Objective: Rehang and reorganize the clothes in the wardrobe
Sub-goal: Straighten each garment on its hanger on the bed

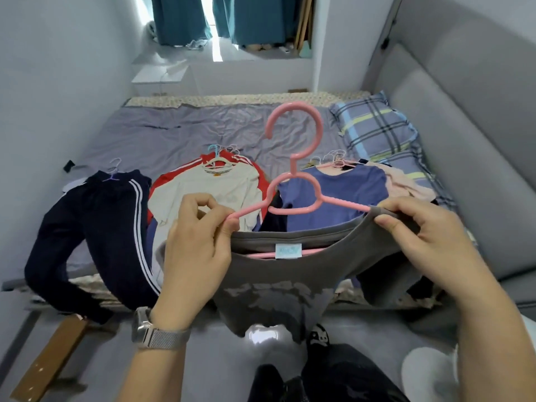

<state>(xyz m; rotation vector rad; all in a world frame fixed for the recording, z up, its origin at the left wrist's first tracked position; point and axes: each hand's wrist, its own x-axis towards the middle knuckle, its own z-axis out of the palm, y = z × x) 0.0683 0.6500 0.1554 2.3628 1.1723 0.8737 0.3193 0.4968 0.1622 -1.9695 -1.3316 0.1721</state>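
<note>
Fingers [229, 224] of the left hand [197, 242] are pinching the pink hanger [293, 175]; the right hand [420, 236] is pinching the grey T-shirt [278, 285] collar, which should be stretching gently over the left arm.

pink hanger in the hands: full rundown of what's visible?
The pink hanger looks like smooth plastic, with a large open hook on top, a small loop at the neck and ridged sloping arms. It is held upright above the bed edge. The left hand pinches its left arm tip. Its right arm is inside the grey T-shirt, which the right hand grips at the shoulder. The bottom bar shows through the collar.
</note>
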